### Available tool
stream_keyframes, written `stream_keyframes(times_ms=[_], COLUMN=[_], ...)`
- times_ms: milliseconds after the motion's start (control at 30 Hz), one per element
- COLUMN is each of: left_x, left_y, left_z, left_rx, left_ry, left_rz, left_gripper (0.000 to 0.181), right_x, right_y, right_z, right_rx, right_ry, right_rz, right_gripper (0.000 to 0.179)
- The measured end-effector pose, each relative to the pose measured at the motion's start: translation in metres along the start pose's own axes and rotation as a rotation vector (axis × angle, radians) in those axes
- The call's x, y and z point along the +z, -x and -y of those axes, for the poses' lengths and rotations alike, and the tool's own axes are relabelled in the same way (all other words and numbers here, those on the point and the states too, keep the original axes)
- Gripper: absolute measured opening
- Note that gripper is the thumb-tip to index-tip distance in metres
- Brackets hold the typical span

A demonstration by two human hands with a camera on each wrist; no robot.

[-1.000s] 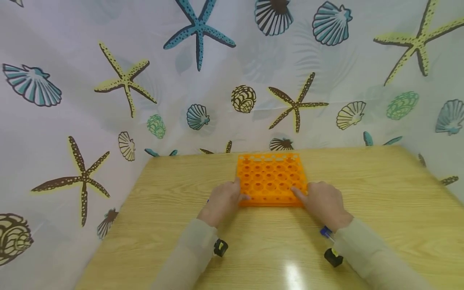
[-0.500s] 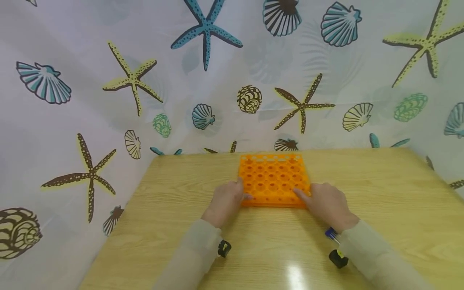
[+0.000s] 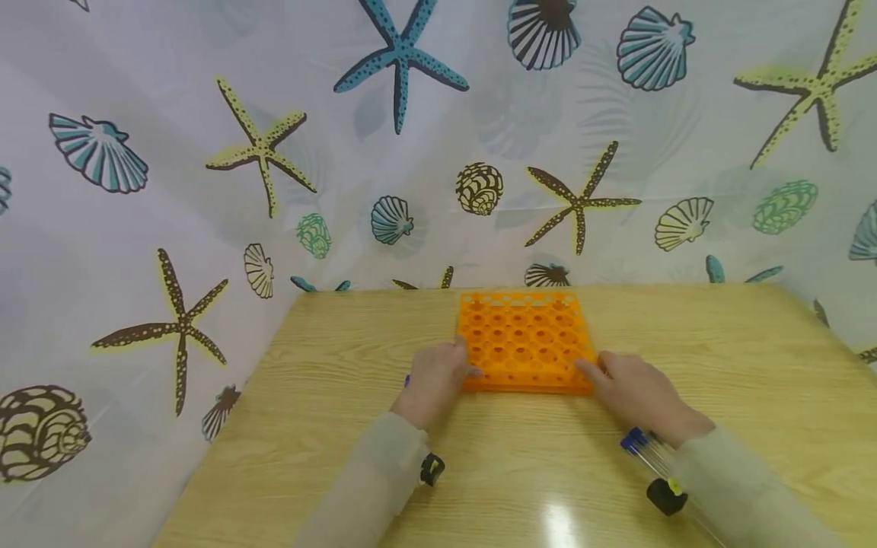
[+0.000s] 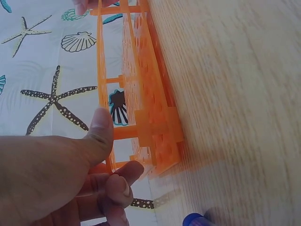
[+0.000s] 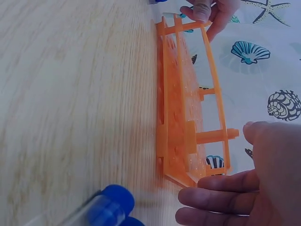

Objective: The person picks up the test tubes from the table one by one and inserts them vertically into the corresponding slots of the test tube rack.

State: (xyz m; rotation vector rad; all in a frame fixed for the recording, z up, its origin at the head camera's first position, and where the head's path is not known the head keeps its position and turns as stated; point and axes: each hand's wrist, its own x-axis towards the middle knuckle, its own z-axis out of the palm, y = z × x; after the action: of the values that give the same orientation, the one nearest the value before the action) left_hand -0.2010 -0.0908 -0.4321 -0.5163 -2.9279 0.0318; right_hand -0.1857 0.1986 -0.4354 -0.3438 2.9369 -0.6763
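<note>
Many starfish (image 3: 182,327) and shells (image 3: 103,156), printed in brown, yellow and teal, covered the pale cloth (image 3: 137,236) at far left, which ran on behind the table (image 3: 349,335). Farther right, a rounded blue cap (image 4: 194,220) lay just beside the left hand (image 3: 437,378). That hand pinched the near left corner of the test tube rack (image 3: 524,342), its thumb on the top edge and its fingers curled about the end.

The rack stood upright near the table's far edge, its long axis running left to right, roughly parallel to that edge, and its round openings facing up. It was bright orange plastic, slightly see-through: flat perforated plates stacked in tiers, joined by short bars at the ends.

At its right end, the right hand (image 3: 637,392) had its fingers extended close together, the thumb held apart from them; whether the fingertips met the rack could not be told. Lower right, slim clear tubes (image 3: 648,455) with glossy blue caps lay slanting beside the right sleeve (image 3: 743,487), a beige fabric. Straight wood grain streaked the tabletop, with a bright glare spot in front.
</note>
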Motion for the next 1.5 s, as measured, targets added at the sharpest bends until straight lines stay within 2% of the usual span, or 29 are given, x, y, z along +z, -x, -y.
stream_keyframes(times_ms=[200,367,767,900,1033,1133,1333,1500], left_x=[-0.002,-0.002,-0.001,-0.002,-0.004,-0.006,-0.007,-0.006], left_y=[0.001,0.002,0.002,0.001,0.000,-0.001,-0.002,-0.002], left_z=[0.000,0.000,0.001,0.001,0.000,-0.001,-0.001,0.000], left_rx=[0.004,0.016,0.023,0.023,0.001,-0.007,-0.018,-0.029], left_ry=[0.038,0.042,0.078,0.085,0.095,0.101,0.094,0.086], left_rz=[0.017,0.002,-0.003,-0.010,0.034,0.067,0.085,0.097], left_gripper=[0.044,0.043,0.043,0.040,0.041,0.042,0.043,0.044], right_x=[-0.007,-0.014,-0.020,-0.022,-0.027,-0.031,-0.033,-0.031], right_y=[0.008,0.016,0.037,0.043,0.050,0.056,0.063,0.070], right_z=[-0.004,-0.008,-0.022,-0.029,-0.040,-0.050,-0.063,-0.069], right_rx=[-0.023,-0.026,-0.015,-0.012,-0.010,-0.005,-0.010,-0.024], right_ry=[0.002,0.018,0.010,0.020,0.057,0.083,0.103,0.086], right_rz=[-0.028,-0.048,-0.016,0.025,0.084,0.132,0.222,0.294], right_gripper=[0.055,0.055,0.053,0.046,0.031,0.030,0.029,0.013])
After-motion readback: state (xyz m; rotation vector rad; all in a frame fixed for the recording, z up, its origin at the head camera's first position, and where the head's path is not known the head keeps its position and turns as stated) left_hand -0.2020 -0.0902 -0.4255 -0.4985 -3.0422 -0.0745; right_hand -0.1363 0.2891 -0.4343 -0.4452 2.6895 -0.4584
